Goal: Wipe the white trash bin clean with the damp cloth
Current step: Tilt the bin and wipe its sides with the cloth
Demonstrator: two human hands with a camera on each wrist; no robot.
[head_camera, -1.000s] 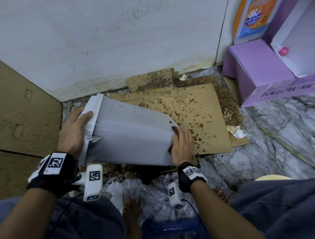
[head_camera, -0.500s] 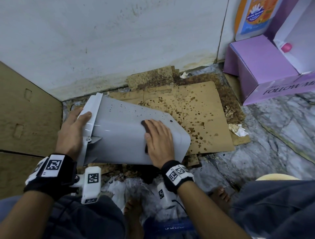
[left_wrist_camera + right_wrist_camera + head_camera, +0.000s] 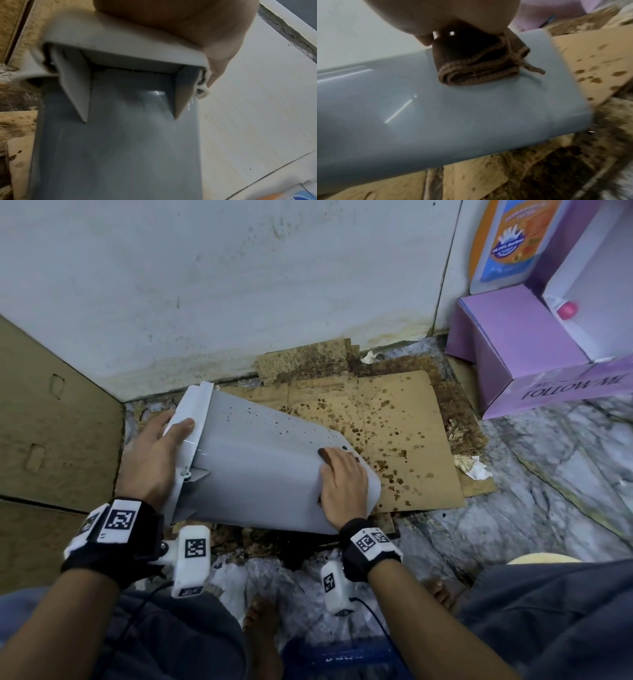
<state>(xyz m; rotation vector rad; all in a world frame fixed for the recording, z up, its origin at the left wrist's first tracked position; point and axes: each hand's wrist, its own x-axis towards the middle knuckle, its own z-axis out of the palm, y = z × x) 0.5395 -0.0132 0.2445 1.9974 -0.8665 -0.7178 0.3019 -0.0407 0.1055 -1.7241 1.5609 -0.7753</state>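
The white trash bin lies tipped on its side over stained cardboard, rim end at 9 o'clock, base at 3. Right hand presses a folded brown cloth flat against it near the base, fingers fairly straight. Left hand grips the rim, thumb over the edge.

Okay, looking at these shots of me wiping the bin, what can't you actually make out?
- Bin inside and underside: turned away in all views.
- Cloth: in the head view the right hand covers nearly all of it.
- Left hand fingers behind the rim: hidden by the bin, so its grip is only partly visible.
- Bottle label: too blurred and cut off by the top edge.
- Whether the cloth is damp: cannot tell.
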